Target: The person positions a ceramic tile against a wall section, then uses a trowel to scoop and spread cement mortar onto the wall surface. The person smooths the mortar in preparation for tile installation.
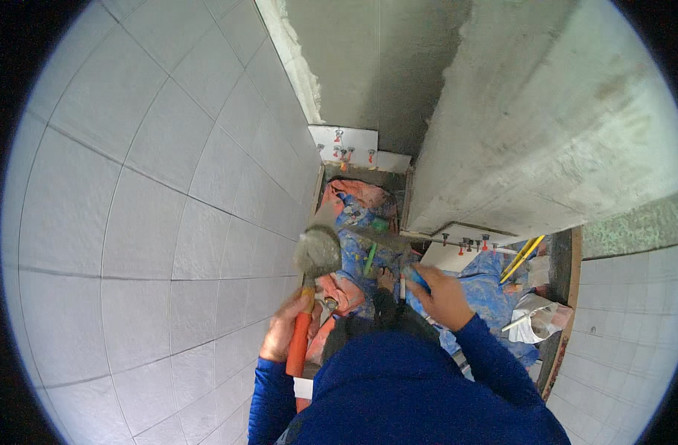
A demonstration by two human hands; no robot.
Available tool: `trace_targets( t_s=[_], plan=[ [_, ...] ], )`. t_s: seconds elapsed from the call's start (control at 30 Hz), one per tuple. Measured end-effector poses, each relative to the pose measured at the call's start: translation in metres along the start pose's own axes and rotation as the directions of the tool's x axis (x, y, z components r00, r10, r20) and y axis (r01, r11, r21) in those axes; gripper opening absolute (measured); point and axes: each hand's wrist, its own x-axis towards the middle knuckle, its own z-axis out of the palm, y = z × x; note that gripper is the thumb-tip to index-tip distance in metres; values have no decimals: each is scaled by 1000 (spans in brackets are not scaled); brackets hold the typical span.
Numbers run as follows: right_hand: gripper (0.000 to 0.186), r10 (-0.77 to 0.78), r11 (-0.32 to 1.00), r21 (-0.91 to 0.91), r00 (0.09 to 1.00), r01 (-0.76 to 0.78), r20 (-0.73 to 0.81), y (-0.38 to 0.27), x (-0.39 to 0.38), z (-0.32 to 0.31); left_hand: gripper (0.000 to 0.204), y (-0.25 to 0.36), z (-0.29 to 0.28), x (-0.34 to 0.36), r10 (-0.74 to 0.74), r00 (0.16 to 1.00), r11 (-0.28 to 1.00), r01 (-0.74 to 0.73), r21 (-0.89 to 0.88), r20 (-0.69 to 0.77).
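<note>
Landmark: blue sheeting (491, 297). From where I stand, a white bag (535, 305) sits at the sheeting's right edge, and two yellow rods (527, 256) slant across its right part. Salmon-coloured cloth (346, 293) and a grey tiled wall (153, 222) are positioned left of the sheeting.

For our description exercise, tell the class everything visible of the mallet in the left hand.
The mallet has a rounded grey head, seemingly mortar-smeared, a yellowish shaft and an orange, rubbery-looking grip. The left hand holds it near the tiled wall, head pointing away from the person. Whether the head touches anything is unclear.
</note>
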Motion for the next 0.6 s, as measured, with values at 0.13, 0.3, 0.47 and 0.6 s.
trace_targets(
  t_s=[0.13,0.3,0.47,0.6],
  plan=[
    [43,-38,998,-56,996,42,78,1,80,-22,47,48,12,47,55,998,995,-53,89,-28],
    [43,-116,989,-80,989,123,88,-6,148,-33,49,97,20,89,91,994,994,-95,55,61],
    [44,-82,980,-173,991,100,110,4,197,-16,50,130,9,119,45,993,996,-52,65,110],
    [45,-75,956,-284,997,75,9,5,222,4,46,154,-5,145,34,988,997,-44,62,148]
  ],
)
